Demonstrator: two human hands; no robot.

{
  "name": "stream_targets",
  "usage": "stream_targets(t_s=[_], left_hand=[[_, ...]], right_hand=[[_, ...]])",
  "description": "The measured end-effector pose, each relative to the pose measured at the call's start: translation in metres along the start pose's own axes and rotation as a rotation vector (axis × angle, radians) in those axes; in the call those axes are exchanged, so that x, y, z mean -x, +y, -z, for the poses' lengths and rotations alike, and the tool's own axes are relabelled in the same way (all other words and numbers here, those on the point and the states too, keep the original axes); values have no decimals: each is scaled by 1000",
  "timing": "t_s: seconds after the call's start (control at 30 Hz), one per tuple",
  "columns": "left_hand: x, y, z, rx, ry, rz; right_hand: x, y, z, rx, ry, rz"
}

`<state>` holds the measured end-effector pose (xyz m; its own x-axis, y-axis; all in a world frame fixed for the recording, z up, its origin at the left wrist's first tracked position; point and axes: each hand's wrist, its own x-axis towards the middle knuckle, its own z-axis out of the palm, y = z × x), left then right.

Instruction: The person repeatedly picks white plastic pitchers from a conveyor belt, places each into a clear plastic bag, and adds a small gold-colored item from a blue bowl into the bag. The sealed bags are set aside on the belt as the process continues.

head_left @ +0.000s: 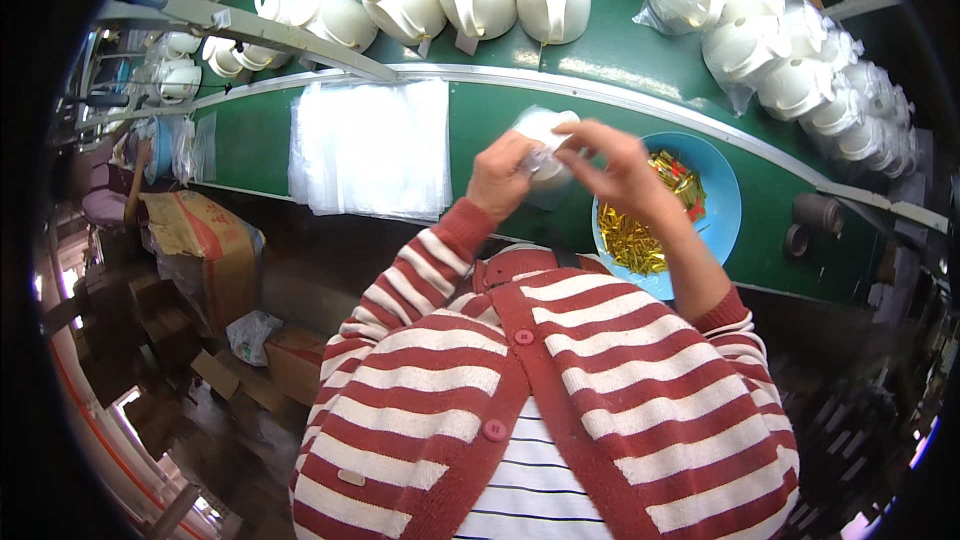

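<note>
Held just left of the blue bowl (723, 190): white item (541, 123) in clear plastic (539, 156). Pinched on the side away from the bowl by the left hand (499, 174); met on the bowl side by the right hand (620, 166), with bent fingers, too blurred to tell whether pinching. Long axis hidden.

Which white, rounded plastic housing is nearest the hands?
The white housing between the bare left hand and bare right hand, left of the blue round basin; the others sit farther off, untouched.
</note>
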<state>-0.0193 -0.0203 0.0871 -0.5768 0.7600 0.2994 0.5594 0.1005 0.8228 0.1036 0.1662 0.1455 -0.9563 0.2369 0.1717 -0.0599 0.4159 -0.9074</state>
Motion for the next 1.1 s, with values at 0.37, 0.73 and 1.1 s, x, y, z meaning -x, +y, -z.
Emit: stream_targets(t_s=[0.37, 0.73, 1.1], left_hand=[[-38, 71, 73, 156, -814, -98], [18, 11, 25, 292, 210, 536], [15, 11, 0, 86, 22, 331]], right_hand=[[-92, 92, -118, -320, -1006, -125], [6, 80, -88, 49, 539, -294], [142, 96, -47, 851, -418, -37]])
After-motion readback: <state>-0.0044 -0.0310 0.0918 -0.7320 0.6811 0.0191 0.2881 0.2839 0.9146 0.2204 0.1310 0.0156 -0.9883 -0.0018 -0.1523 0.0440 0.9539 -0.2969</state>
